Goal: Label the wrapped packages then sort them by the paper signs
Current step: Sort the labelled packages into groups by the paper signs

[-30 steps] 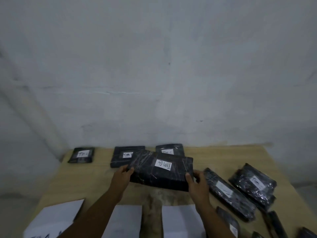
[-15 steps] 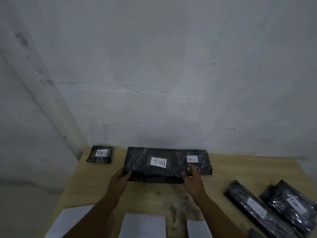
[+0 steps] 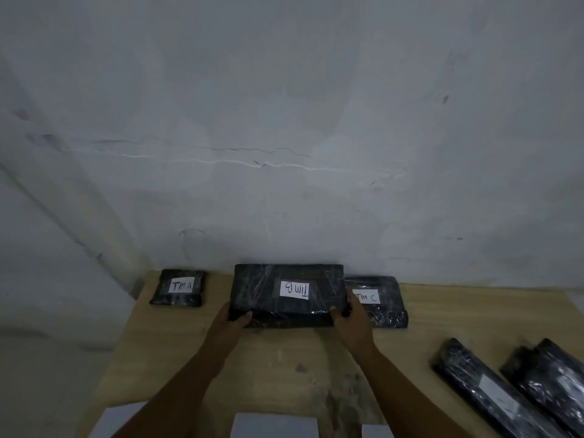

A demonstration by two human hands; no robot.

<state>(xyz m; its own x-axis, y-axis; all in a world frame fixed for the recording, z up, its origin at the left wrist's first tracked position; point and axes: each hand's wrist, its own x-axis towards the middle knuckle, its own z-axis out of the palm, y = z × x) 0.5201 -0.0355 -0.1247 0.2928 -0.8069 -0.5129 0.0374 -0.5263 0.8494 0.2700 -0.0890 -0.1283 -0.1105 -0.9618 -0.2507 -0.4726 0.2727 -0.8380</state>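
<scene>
A large black wrapped package (image 3: 287, 295) with an upside-down white label reading TIM B lies at the far middle of the wooden table (image 3: 284, 368), against the wall. My left hand (image 3: 232, 320) grips its near left corner and my right hand (image 3: 350, 317) grips its near right corner. It covers the package that lay there before. To its left sits a small black package labelled TIM A (image 3: 178, 287). To its right, partly behind my right hand, lies a black package labelled TIM C (image 3: 379, 301).
Two long black labelled packages (image 3: 486, 393) (image 3: 550, 377) lie at the right of the table. White paper signs (image 3: 273, 425) (image 3: 126, 422) (image 3: 376, 430) line the near edge. A grey wall (image 3: 284, 153) rises directly behind the table.
Both hands carried the TIM B package away from me and lowered it at the back middle, over the package there. The view shifted left and closer.
</scene>
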